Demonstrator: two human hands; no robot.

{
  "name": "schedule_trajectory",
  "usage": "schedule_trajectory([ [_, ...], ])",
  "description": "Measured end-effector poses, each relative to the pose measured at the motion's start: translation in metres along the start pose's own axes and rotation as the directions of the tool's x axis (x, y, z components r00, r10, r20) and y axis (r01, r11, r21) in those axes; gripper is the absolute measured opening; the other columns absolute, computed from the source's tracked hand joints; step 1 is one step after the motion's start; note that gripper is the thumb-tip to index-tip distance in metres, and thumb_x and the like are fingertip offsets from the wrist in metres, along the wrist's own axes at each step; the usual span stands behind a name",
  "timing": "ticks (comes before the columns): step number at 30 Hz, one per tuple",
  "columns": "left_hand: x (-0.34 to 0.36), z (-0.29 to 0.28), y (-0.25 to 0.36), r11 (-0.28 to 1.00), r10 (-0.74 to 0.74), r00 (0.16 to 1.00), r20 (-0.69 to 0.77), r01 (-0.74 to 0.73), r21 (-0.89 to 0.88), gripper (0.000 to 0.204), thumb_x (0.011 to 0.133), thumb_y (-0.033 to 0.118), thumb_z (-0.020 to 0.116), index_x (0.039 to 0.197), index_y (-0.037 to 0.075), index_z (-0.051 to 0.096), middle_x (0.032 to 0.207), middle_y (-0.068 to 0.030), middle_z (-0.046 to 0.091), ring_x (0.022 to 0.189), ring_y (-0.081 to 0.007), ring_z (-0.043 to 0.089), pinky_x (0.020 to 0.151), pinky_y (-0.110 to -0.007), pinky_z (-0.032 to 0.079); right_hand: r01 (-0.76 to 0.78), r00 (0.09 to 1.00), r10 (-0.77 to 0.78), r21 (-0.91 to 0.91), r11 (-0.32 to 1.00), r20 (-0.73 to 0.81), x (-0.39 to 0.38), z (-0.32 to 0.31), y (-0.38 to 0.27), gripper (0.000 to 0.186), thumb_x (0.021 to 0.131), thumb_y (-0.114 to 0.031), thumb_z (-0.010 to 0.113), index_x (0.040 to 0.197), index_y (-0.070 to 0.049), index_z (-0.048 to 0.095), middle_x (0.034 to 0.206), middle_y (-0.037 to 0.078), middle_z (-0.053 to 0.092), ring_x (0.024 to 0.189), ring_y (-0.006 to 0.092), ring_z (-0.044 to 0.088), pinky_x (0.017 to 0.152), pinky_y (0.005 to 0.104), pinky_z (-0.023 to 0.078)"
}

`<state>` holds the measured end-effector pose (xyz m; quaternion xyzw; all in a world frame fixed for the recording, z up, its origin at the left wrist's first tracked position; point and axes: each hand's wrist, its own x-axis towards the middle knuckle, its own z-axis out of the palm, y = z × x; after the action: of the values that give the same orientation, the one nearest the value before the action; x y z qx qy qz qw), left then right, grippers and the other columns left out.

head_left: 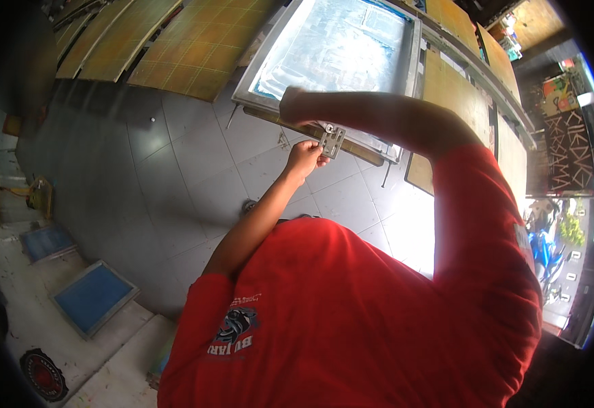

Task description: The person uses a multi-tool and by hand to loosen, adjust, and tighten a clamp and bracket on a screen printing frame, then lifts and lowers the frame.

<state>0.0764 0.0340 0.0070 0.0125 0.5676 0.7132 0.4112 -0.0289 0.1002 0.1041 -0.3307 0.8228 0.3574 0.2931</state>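
My left hand [303, 160] pinches the lower left edge of a slotted metal plate [332, 141], which sits by the near edge of a large screen-printing frame [242, 88]. The frame holds a pale, shiny mesh with blue along its borders. Reaching across from the right, my right arm passes above the near rim. My right hand [293, 105] is curled like a fist at that rim, near the frame's left corner. Its fingers are in shadow and mostly hidden, so what they hold does not show. Under the rim runs a wooden strip [361, 153].
Yellowish boards [188, 54] line the far left, and more boards [457, 102] stand right of the frame. Thin rods [386, 175] stick out below the frame. Lower left, a blue-meshed screen [95, 299] lies on a pale surface. Grey floor tiles [195, 136] spread between.
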Motion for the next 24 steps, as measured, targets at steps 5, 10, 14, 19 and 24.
schedule_trajectory([
  [5,0.005,0.005,-0.008,0.998,0.057,0.996,-0.062,-0.058,-0.019,0.012,0.092,0.008,0.047,0.090,-0.001,0.055,0.080,-0.0082,0.061,0.069,-0.0143,0.063,0.059,-0.024,0.051,0.105,0.954,-0.143,-0.151,0.983,-0.263,-0.034,0.009,-0.022,0.008,0.074,-0.017,0.065,0.080,-0.014,0.070,0.076,-0.001,0.066,0.081,0.0165,0.061,0.074,0.0301,0.045],
  [10,0.001,0.007,-0.010,0.997,0.047,0.998,-0.046,-0.050,-0.060,0.012,0.092,0.012,0.047,0.092,0.002,0.054,0.085,-0.0078,0.061,0.075,-0.0154,0.063,0.067,-0.025,0.052,0.040,0.855,0.001,0.068,0.997,-0.519,-0.078,0.056,0.037,0.005,0.072,-0.015,0.060,0.075,-0.012,0.063,0.082,0.004,0.061,0.089,0.0223,0.058,0.074,0.0339,0.049],
  [14,0.003,0.009,-0.010,0.997,0.036,0.997,-0.062,-0.040,-0.063,0.011,0.092,0.012,0.047,0.093,0.003,0.053,0.085,-0.0071,0.060,0.077,-0.0157,0.063,0.070,-0.027,0.052,-0.010,0.784,0.197,0.305,0.952,-0.589,-0.101,0.109,0.042,0.004,0.078,-0.012,0.056,0.077,-0.011,0.059,0.084,0.004,0.055,0.088,0.0220,0.055,0.076,0.0352,0.049],
  [19,0.002,0.010,-0.008,0.999,0.026,0.999,-0.034,-0.028,-0.036,0.008,0.092,0.011,0.047,0.090,0.005,0.052,0.085,-0.0072,0.060,0.079,-0.0158,0.062,0.073,-0.028,0.051,0.009,0.611,0.278,0.358,0.934,-0.741,-0.120,0.122,0.027,0.008,0.081,-0.012,0.052,0.079,-0.010,0.059,0.086,0.005,0.055,0.089,0.0210,0.054,0.076,0.0330,0.049],
  [24,0.004,0.003,-0.010,0.999,0.003,1.000,-0.009,-0.003,-0.050,0.007,0.092,0.012,0.047,0.089,0.007,0.051,0.084,-0.0069,0.061,0.080,-0.0157,0.062,0.073,-0.029,0.051,-0.144,0.541,0.682,0.745,0.652,-0.493,-0.125,0.100,0.022,0.017,0.085,-0.027,0.056,0.083,-0.010,0.061,0.076,0.009,0.062,0.072,0.0272,0.063,0.064,0.0421,0.050],
])
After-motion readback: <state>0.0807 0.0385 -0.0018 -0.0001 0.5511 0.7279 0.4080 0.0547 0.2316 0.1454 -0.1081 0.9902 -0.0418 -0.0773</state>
